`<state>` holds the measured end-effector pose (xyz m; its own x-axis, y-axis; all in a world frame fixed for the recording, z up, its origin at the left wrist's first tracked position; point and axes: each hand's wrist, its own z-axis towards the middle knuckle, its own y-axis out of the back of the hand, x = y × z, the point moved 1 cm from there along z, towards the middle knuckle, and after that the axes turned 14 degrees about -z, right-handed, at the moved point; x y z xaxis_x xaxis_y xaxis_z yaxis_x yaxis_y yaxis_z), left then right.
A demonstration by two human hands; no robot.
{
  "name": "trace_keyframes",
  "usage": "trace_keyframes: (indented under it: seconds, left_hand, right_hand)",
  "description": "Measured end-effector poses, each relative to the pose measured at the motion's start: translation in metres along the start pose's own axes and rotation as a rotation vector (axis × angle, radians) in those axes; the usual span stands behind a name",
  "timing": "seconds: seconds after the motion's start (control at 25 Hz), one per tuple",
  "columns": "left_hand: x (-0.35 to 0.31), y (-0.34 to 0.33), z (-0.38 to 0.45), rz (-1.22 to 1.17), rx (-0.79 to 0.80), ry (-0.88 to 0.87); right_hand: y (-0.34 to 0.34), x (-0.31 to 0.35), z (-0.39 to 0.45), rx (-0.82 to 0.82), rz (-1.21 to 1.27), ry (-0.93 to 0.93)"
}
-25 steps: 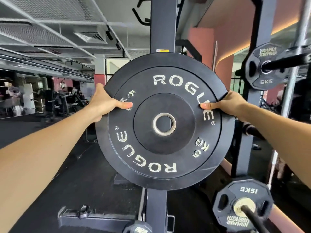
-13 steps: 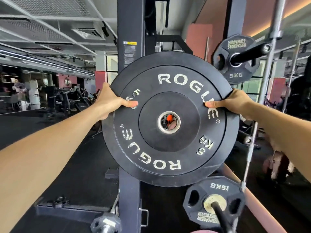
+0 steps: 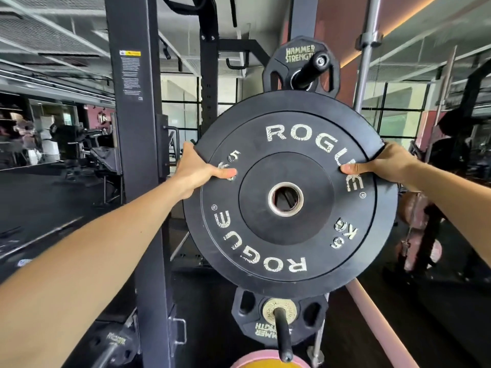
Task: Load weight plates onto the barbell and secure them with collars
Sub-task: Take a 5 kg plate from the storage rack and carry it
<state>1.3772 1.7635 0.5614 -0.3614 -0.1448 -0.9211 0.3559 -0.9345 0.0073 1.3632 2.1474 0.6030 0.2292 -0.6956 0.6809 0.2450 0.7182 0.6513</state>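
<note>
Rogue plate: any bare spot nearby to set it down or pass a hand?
Bare floor left of the black upright. Crowded around the Rogue plate, gripped by left hand and right hand: Hammer Strength plate above, second one below.

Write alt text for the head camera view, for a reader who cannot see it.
Two bare hands hold a black Rogue 5 kg bumper plate upright at arm's length, the left hand gripping its left edge and the right hand its right edge, thumbs on its face. Behind it stands a dark rack upright, with Hammer Strength plates stored on pegs above and below.
</note>
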Motion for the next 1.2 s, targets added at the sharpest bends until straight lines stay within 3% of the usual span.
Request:
trace_keyframes:
  seconds: [0.6, 1.2]
  left_hand:
    - [0.068, -0.083, 0.03, -0.006, -0.022, 0.061]
    - [0.125, -0.121, 0.132, 0.052, -0.088, -0.027]
  right_hand:
    - [-0.017, -0.096, 0.068, 0.056, 0.037, -0.056]
    - [-0.075, -0.143, 0.202, -0.103, 0.0, -0.045]
